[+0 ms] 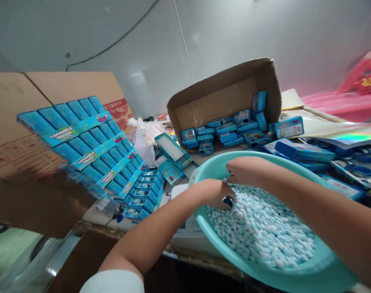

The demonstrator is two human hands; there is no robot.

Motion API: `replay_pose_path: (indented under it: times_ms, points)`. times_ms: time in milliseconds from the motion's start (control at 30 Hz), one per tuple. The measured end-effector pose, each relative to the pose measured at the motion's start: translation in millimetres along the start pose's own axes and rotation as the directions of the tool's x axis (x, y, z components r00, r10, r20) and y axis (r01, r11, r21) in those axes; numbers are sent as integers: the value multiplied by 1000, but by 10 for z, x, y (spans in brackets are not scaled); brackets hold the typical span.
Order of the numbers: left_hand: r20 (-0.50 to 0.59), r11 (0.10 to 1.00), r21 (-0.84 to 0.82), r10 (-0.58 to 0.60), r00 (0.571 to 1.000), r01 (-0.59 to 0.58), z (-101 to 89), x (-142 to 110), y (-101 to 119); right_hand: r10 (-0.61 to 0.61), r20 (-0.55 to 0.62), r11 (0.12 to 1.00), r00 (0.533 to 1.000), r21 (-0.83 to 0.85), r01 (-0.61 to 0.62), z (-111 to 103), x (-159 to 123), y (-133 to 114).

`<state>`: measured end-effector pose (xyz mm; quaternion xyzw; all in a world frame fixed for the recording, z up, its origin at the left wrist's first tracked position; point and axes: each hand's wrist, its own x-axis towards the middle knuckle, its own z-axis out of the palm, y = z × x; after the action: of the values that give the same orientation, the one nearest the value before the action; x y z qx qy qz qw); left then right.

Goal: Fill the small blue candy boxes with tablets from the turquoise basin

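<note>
A turquoise plastic basin [310, 270] sits in front of me, filled with small pale blue and white candy pieces [261, 228]. My left hand [214, 194] reaches into the basin's left side, its fingers curled around a small dark blue thing [228, 201] at the candy's edge. My right hand [243, 171] is bent down over the far part of the candy pile, fingers curled together; what they hold is hidden.
Stacked blue display packs [90, 146] lean at the left against brown cartons [17, 134]. A tipped cardboard box [228, 93] holds several small blue boxes [225, 130]. More blue boxes [304, 150] and holographic sheets [350, 136] lie at the right.
</note>
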<state>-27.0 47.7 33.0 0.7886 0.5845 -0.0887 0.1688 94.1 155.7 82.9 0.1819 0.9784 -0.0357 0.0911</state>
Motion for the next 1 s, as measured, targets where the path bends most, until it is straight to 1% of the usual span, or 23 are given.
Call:
replay_pose_path:
  times_ms: [67, 100, 133, 167, 200, 233, 267, 300, 333, 367, 400, 433, 467, 500, 533, 567, 633, 733, 833, 900, 1000]
  points:
    - [-82, 1000, -10, -17, 997, 16, 17, -3, 26, 5, -16, 1000, 1000, -11, -5, 28, 34, 28]
    - [-146, 999, -14, -43, 988, 42, 14, -19, 35, 8, -13, 1000, 1000, -17, -8, 23, 48, 27]
    - [-221, 997, -20, -83, 972, 81, -1, -51, 33, 13, -7, 1000, 1000, -25, -13, 5, 57, 14]
    - [-302, 991, -29, -136, 944, 133, -25, -102, 14, 17, -1, 999, 1000, -32, -17, -25, 63, -14]
    - [-385, 979, -45, -199, 901, 197, -58, -176, -31, 19, 2, 999, 1000, -38, -19, -64, 63, -55]
    - [-461, 960, -68, -271, 845, 270, -97, -275, -107, 19, -3, 999, 1000, -41, -19, -108, 59, -106]
    - [-524, 932, -99, -347, 778, 349, -137, -401, -215, 15, -11, 999, 1000, -39, -16, -151, 51, -162]
    - [-569, 891, -133, -427, 703, 433, -177, -552, -352, 6, -23, 999, 1000, -32, -7, -187, 39, -218]
    - [-599, 838, -172, -507, 620, 519, -212, -724, -514, -8, -32, 1000, 999, -20, 7, -213, 25, -267]
    - [-605, 772, -210, -585, 541, 600, -240, -911, -690, -25, -38, 1000, 999, -2, 25, -225, 9, -305]
    - [-589, 700, -243, -657, 471, 672, -259, -1106, -872, -45, -41, 999, 998, 21, 46, -222, -6, -329]
    - [-557, 630, -266, -718, 417, 730, -270, -1300, -1048, -69, -38, 996, 997, 49, 71, -204, -18, -339]
    - [-519, 568, -277, -767, 376, 775, -270, -1484, -1211, -95, -32, 992, 995, 79, 97, -175, -26, -338]
    - [-485, 520, -278, -802, 349, 808, -262, -1650, -1357, -119, -25, 987, 993, 109, 121, -138, -28, -331]
    - [-441, 490, -274, -829, 345, 828, -246, -1792, -1484, -137, -21, 981, 990, 137, 139, -100, -25, -324]
    - [-390, 472, -268, -850, 354, 840, -227, -1906, -1593, -150, -21, 976, 988, 157, 151, -64, -20, -322]
    - [-276, 460, -258, -878, 392, 849, -186, -2048, -1768, -160, -29, 971, 987, 173, 163, -15, -12, -344]
    - [-124, 465, -268, -885, 448, 844, -167, -2090, -1963, -189, -31, 965, 981, 180, 192, 5, -24, -427]
    - [-19, 469, -298, -873, 487, 831, -221, -2045, -2113, -230, 2, 952, 973, 208, 225, 18, -54, -488]
    - [66, 445, -328, -869, 491, 833, -276, -2018, -2189, -241, 26, 948, 970, 219, 229, 38, -60, -485]
    - [215, 374, -378, -855, 473, 847, -329, -1993, -2262, -225, 31, 952, 974, 217, 214, 68, -29, -437]
